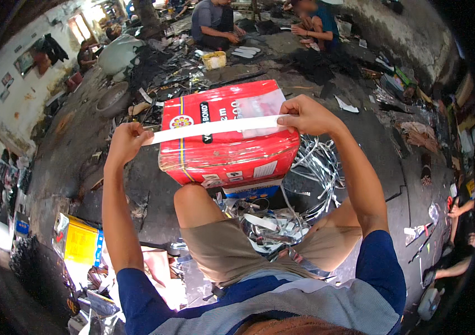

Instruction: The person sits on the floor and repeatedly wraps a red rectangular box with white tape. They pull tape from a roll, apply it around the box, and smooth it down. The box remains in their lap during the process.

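Observation:
A long white strip [209,129] is stretched across the top of a red cardboard box [226,162] in front of me. My left hand [128,143] pinches the strip's left end, just off the box's left edge. At the other end, my right hand [311,116] grips the strip between thumb and fingers over the box's right side. The strip looks taut and slopes slightly upward to the right. Whether it touches the box top all along I cannot tell. Clear shiny wrap covers the box, with a pale patch [262,109] near my right hand.
A tangle of silvery strips [318,173] lies right of the box, with more scraps [268,223] between my legs. A blue box [251,191] sits under the red one. At left are a yellow carton [81,240] and a round basin [112,97]. Several people sit farther off.

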Demonstrator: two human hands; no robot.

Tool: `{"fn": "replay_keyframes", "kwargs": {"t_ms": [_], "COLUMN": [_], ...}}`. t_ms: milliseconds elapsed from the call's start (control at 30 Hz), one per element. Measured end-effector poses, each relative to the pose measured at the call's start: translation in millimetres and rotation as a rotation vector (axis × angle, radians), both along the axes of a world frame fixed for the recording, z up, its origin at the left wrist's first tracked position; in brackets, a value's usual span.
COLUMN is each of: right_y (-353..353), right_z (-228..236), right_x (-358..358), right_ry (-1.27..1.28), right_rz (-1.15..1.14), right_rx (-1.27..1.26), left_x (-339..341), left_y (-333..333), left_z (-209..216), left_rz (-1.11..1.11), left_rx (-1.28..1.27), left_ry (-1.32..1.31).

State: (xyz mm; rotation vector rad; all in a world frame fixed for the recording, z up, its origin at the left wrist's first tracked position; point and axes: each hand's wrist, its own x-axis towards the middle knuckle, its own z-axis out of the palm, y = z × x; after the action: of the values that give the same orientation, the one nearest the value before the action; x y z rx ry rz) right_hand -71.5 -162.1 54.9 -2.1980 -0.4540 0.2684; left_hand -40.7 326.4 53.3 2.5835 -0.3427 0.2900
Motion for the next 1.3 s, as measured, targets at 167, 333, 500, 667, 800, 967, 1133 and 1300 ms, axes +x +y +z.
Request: {"fn": "replay_keyframes", "kwargs": {"t_ms": [167,333,500,667,800,967,1133,1300], "right_y": [10,21,36,10,8,4,2,-12], "right_z": [-7,-16,-15,-21,-17,-17,-7,-9], "right_x": [12,17,10,7,-4,-1,-1,6], "right_ry": [-0.323,-0.495,-0.636,-0.728,-0.860,-0.885,-0.780,-0.659], "right_rz": [-0.045,-0.150,-0.294,-0.230,-0.176,-0.102,-0.032,-0.023], "right_rx": [-0.255,-0.296,-0.257,-0.315,-0.485,-0.554,-0.499,-0.313], "left_x": [17,26,23,21,18,22,26,22], "left_y": [-31,-196,-279,-293,-292,-292,-289,-289], "left_z": [-17,-19,-54,-72,-72,-77,-81,-71], "left_rz": [0.346,-0.277,-0.479,-0.420,-0.440,-0.475,-0.523,-0.440], "left_rx": [0.712,-0.178,-0.583,-0.631,-0.541,-0.458,-0.496,-0.562], "left_ry": [-0.435,-0.486,0.006,-0.060,-0.245,-0.373,-0.320,-0.088]}}
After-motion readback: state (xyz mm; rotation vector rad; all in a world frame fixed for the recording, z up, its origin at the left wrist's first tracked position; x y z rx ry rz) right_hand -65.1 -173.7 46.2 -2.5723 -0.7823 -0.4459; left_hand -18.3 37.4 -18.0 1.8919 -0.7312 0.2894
